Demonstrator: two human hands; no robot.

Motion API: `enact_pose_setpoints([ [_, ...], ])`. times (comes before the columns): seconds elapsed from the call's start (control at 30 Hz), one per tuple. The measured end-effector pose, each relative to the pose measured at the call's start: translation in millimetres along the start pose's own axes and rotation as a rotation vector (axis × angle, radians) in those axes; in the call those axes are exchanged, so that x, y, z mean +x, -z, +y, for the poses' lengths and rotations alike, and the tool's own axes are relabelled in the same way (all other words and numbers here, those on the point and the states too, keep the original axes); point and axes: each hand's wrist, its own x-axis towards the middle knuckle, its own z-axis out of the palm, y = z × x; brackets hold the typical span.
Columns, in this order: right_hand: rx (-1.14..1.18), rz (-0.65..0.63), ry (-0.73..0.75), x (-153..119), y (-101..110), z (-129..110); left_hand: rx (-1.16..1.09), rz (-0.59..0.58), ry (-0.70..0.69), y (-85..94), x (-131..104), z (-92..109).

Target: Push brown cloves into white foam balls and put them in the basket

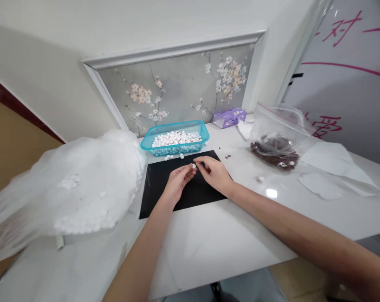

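My left hand [179, 180] pinches a small white ball [194, 166] between thumb and fingertips, above a black mat [190, 197]. Close beside the ball, my right hand [212, 171] has thumb and forefinger drawn together; whatever is between them is too small to make out. Behind the hands stands a translucent blue basket [148, 147] full of white balls, many with a dark spot. Several loose white balls [169, 157] lie between the basket and the mat. Small dark brown bits [228, 156] are scattered right of the mat.
On the left a large clear plastic bag [92, 184] bulges with white balls. A zip bag [276, 147] of dark brown pieces stands at the right, near white paper sheets [322, 186]. A purple tissue pack [230, 118] rests against the wall, under a floral panel [183, 84].
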Motion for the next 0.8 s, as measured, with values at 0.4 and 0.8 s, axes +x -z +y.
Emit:
enact_pose_setpoints([
  [0.4, 0.034, -0.06, -0.026, -0.3, 1.0, -4.5, -0.028, 0.013, 0.012, 0.9, 2.1, -1.8],
  [0.8, 0.029, -0.077, -0.055, -0.4, -0.3, -3.0, -0.012, 0.008, 0.014, -0.2, 0.6, -0.7],
])
